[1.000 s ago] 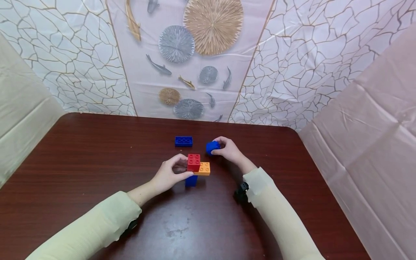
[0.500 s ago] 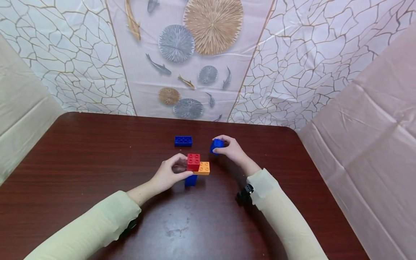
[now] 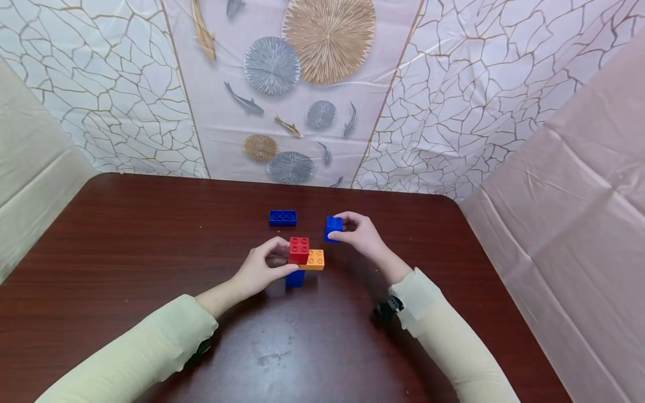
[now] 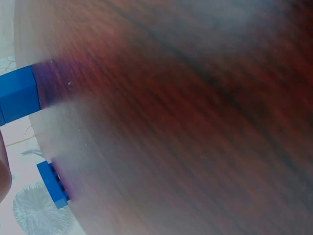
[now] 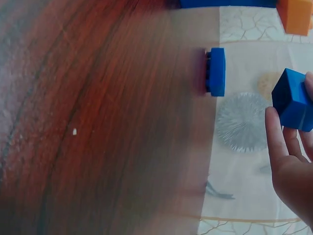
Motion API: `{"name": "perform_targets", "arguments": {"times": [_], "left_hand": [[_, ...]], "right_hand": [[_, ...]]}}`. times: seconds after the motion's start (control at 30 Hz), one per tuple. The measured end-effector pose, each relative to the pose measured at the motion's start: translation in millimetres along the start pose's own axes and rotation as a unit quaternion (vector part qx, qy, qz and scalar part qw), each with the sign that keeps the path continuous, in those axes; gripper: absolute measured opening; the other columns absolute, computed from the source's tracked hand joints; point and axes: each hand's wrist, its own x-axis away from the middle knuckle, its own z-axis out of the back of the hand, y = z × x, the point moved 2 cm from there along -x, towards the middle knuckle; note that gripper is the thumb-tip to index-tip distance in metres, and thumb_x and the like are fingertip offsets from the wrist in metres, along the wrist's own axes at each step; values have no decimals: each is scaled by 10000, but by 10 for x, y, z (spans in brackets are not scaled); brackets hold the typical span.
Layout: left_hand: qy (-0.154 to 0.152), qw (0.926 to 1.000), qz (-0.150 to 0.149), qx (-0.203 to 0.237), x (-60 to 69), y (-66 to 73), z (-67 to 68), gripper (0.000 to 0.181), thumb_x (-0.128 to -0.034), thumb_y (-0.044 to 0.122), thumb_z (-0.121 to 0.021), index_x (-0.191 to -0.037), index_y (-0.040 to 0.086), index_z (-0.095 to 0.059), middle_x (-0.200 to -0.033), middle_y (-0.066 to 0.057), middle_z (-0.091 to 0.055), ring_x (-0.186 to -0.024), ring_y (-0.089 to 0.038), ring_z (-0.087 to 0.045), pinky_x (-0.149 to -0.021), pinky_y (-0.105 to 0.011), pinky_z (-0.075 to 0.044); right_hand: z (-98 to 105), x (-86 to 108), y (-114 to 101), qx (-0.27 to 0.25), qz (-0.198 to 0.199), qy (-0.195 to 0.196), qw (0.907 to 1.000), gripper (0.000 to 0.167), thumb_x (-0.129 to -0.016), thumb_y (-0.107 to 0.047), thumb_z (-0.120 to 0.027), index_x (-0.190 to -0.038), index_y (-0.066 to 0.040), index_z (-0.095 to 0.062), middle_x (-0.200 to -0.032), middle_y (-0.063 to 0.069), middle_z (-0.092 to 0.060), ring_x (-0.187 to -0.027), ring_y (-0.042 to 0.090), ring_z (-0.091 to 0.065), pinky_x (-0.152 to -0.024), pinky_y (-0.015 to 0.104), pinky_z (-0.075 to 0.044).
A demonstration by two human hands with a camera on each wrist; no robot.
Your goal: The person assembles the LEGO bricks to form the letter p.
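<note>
My left hand (image 3: 262,270) pinches the red brick (image 3: 299,250) on top of a small tower, between thumb and fingers. Below the red brick lies an orange brick (image 3: 316,259), its studded end jutting to the right. The blue base (image 3: 294,279) under them stands on the table, and also shows in the left wrist view as a blue block (image 4: 18,95). Beyond and right of the tower, my right hand (image 3: 364,234) holds a square blue brick (image 3: 333,228) by its sides, studs up. In the right wrist view that blue brick (image 5: 292,100) sits between fingers and thumb.
A longer blue brick (image 3: 283,218) lies behind the tower with its hollow underside showing to the head camera. The dark wooden table (image 3: 151,240) ends at a patterned cloth backdrop (image 3: 282,140). Cloth walls (image 3: 559,196) flank it.
In my right hand the blue brick has turned until its studs show on top, and the hand has shifted slightly to the right. My left hand stays at the tower.
</note>
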Motion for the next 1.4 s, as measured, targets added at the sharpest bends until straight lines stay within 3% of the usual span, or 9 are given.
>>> {"name": "perform_targets", "arguments": {"times": [0.57, 0.8, 1.07, 1.4], "left_hand": [[-25, 10000, -64, -63, -8, -20, 5, 320, -786, 103, -746, -1042, 37, -565, -1042, -159, -663, -924, -238, -658, -858, -340, -544], [-22, 9998, -155, -136, -11, -23, 10, 326, -773, 94, -755, -1034, 46, -565, -1027, -143, -671, -894, -208, -664, -840, -318, -552], [-114, 9998, 51, -153, -16, -2, 22, 318, -785, 111, -748, -1037, 58, -564, -1053, -135, -661, -916, -224, -659, -852, -314, -548], [-224, 9995, 169, -119, -15, 4, 32, 324, -790, 114, -743, -1052, 65, -558, -1082, -146, -648, -940, -240, -659, -834, -300, -554]], "right_hand": [[-22, 308, -224, -649, 401, -547, 9956, 392, -788, -117, -747, -1127, 19, -605, -1073, 223, -643, -790, 165, -641, -755, 274, -566], [-50, 372, -253, -612, 376, -652, 9953, 404, -783, -147, -755, -1132, -4, -609, -1072, 201, -648, -777, 189, -628, -752, 285, -567], [-72, 417, -262, -544, 299, -700, 9956, 399, -779, -176, -761, -1125, -42, -617, -1071, 164, -658, -813, 200, -628, -776, 295, -566], [-91, 480, -290, -321, 541, -594, 9963, 384, -774, -164, -766, -1110, -50, -620, -1027, 148, -665, -805, 199, -625, -765, 292, -564]]}}
